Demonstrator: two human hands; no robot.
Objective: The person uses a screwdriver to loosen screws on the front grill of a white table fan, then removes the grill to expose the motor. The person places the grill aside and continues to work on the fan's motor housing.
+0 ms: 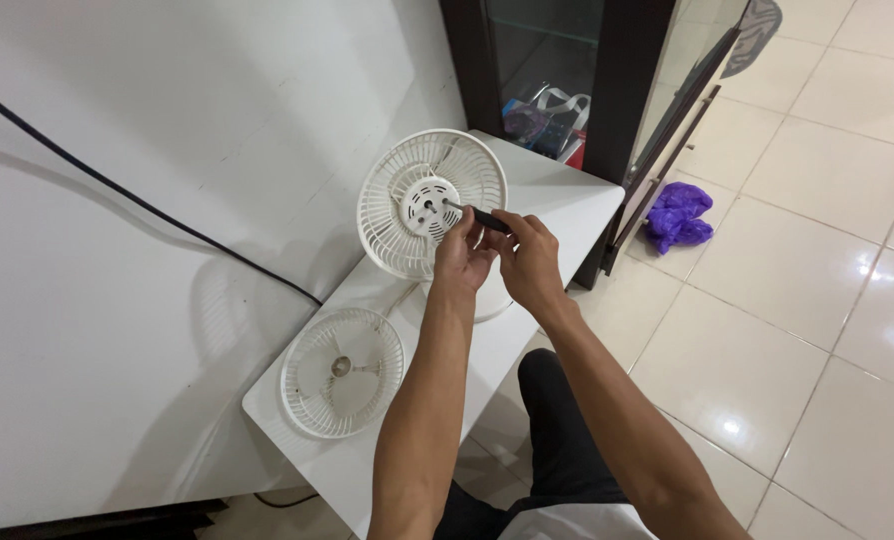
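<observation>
Gripping a screwdriver (485,217), both hands (497,255) work at the fan (429,200) (front grille (343,372) lies nearby).

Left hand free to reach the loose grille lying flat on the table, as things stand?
Probably yes. The left hand is up at the fan, by the screwdriver. The loose grille lies flat on the white table beside that forearm, nothing covering it.

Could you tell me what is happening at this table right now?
A person holds a dark-handled screwdriver with both hands, its tip at the hub of a white fan's rear grille. The left hand and right hand are close together. The detached front grille lies flat on the white table, nearer the person.
</observation>
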